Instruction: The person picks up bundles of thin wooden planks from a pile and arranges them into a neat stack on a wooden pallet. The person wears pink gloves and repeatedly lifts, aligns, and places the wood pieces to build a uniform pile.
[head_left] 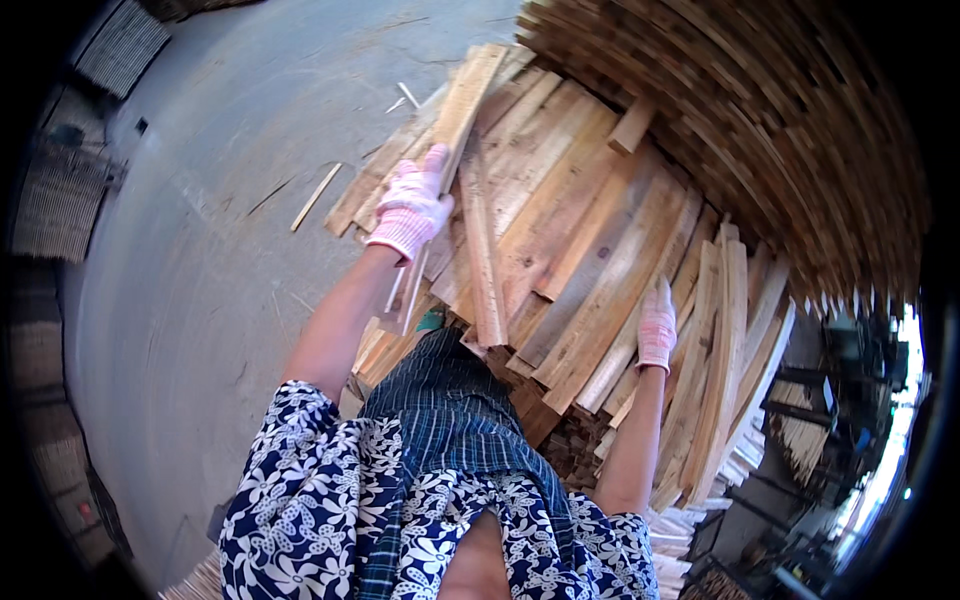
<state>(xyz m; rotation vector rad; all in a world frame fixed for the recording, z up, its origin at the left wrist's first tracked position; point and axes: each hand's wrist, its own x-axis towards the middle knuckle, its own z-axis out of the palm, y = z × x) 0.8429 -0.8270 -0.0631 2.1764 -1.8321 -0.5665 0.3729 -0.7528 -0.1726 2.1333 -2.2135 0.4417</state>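
Observation:
A wide heap of rough-sawn wooden boards (pixel 565 225) lies before me, most of them slanting from upper right to lower left. My left hand (pixel 410 205), in a pink and white knitted glove, is closed on a pale wooden board (pixel 472 92) at the heap's left side. Part of its grip is hidden behind the glove. Over on the right, my right hand (pixel 657 325), gloved the same way, rests against the boards with its fingers straight and close together. A narrow strip of wood (pixel 480 245) lies across the boards between my hands.
A tall stack of boards (pixel 750 130) rises at the far right. A short wood block (pixel 632 126) sits near its foot. Thin offcuts (pixel 316 197) lie on the grey floor (pixel 210 260) at left. Bundled wood (pixel 62 205) lines the left edge. More boards (pixel 715 370) lean at the right.

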